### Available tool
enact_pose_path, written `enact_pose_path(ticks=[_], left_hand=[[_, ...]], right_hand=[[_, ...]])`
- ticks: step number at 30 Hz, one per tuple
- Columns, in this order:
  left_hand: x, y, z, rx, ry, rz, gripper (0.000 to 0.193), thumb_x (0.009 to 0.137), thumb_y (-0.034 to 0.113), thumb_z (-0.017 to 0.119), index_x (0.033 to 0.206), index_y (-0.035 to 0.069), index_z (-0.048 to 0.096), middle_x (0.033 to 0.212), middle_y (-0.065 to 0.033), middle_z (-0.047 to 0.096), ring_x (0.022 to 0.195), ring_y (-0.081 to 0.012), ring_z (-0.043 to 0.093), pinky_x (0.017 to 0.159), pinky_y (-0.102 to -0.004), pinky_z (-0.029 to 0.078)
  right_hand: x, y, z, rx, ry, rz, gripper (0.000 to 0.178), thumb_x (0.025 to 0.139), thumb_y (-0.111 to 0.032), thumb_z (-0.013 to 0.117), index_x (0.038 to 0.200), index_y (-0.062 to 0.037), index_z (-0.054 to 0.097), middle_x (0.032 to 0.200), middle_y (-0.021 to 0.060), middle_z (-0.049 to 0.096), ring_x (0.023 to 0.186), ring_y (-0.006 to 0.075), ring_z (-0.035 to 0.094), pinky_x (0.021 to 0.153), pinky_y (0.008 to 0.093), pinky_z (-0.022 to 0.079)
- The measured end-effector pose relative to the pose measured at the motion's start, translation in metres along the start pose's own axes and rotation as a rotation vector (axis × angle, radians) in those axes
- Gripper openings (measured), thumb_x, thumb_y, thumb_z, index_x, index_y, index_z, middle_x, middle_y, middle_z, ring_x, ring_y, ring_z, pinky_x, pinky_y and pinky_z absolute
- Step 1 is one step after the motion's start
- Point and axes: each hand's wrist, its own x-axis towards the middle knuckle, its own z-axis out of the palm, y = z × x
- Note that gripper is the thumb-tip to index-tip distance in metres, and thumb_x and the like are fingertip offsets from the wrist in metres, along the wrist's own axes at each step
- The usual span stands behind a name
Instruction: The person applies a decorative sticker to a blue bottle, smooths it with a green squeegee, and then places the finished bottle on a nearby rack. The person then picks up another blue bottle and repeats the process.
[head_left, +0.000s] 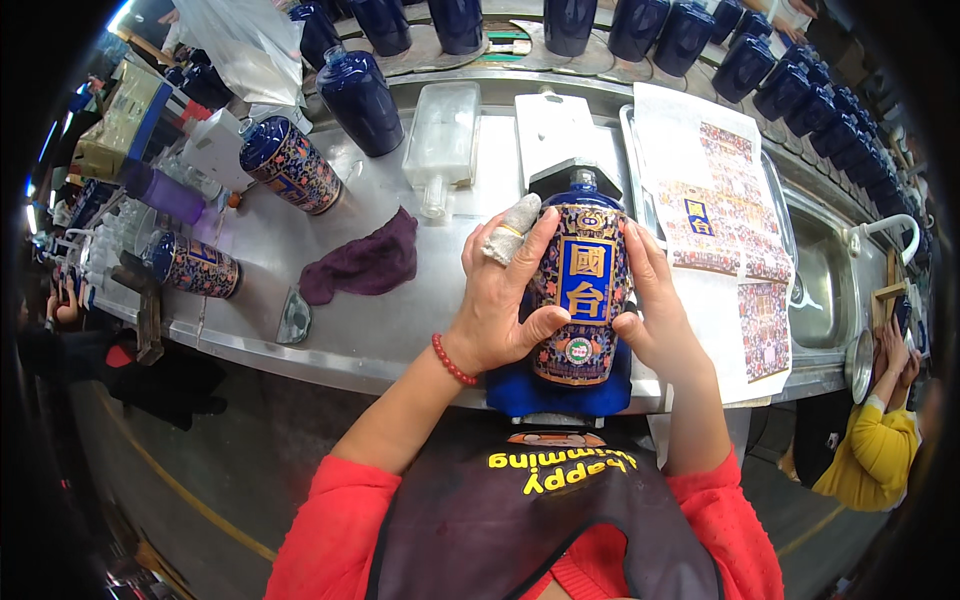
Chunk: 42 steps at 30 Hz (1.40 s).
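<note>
Between my two hands is a dark blue bottle (585, 350) with a flowered decal around it and its neck pointing away from me. My left hand (490, 310) presses on its left side, thumb on the decal's lower front; a grey cloth cover (512, 230) is banded round one finger. My right hand (660, 310) grips the right side, its fingers along the edge and its thumb low on the decal. Under the bottle lies a blue cloth (510, 395), and a dark angular rest (560, 180) shows behind the neck.
At right lie printed decal sheets (690, 280), beside a sink (815, 270). Leftward are a purple cloth (365, 265), a scraper-like blade (294, 318), decorated bottles (290, 165) and a plain blue bottle (360, 105). A clear glass bottle (442, 135) lies ahead. Plain bottles (650, 30) line the far conveyor.
</note>
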Motion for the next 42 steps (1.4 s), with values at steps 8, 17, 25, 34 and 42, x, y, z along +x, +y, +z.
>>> enact_pose_path(ticks=[8,17,25,34,42], left_hand=[[0.002,0.0,-0.002,-0.047,-0.011,-0.023,0.097,0.093,0.077,0.045,0.157,0.005,0.036,0.155,-0.0225,0.04,0.142,-0.0399,0.035,0.119,-0.0533,0.013],[0.003,0.002,0.0,-0.055,0.015,-0.026,0.099,0.093,0.075,0.046,0.158,0.001,0.032,0.152,-0.0213,0.045,0.144,-0.0383,0.035,0.12,-0.0524,0.014],[-0.011,0.001,-0.002,-0.103,0.016,-0.017,0.1,0.092,0.077,0.045,0.159,0.003,0.031,0.155,-0.0243,0.039,0.147,-0.0392,0.033,0.12,-0.0509,0.014],[-0.036,-0.004,0.007,-0.17,-0.074,0.007,0.111,0.086,0.082,0.052,0.161,0.005,0.025,0.158,-0.026,0.034,0.147,-0.0411,0.031,0.119,-0.0509,0.015],[-0.034,-0.008,0.008,-0.149,-0.063,0.056,0.112,0.084,0.082,0.054,0.161,0.006,0.024,0.157,-0.0265,0.034,0.148,-0.0399,0.03,0.119,-0.0514,0.015]], right_hand=[[0.003,-0.001,-0.004,-0.041,0.019,0.015,0.091,0.095,-0.06,0.061,0.159,-0.0032,0.03,0.159,0.0265,0.029,0.147,0.0407,0.033,0.118,0.0453,0.032],[0.002,0.0,0.001,0.039,0.009,0.032,0.092,0.095,-0.058,0.061,0.16,-0.0019,0.026,0.158,0.0262,0.031,0.145,0.0386,0.037,0.118,0.0439,0.034],[-0.007,-0.008,-0.004,0.003,0.023,0.005,0.092,0.093,-0.055,0.066,0.16,-0.003,0.028,0.159,0.0272,0.03,0.146,0.0406,0.036,0.117,0.046,0.035],[-0.04,-0.016,0.009,-0.06,0.0,0.025,0.095,0.092,-0.055,0.068,0.159,-0.0016,0.029,0.161,0.0273,0.028,0.147,0.0414,0.034,0.116,0.0456,0.037],[-0.038,-0.012,0.011,0.021,-0.001,0.034,0.099,0.086,-0.052,0.076,0.16,-0.0056,0.028,0.159,0.0243,0.032,0.145,0.0375,0.038,0.114,0.0445,0.04]])
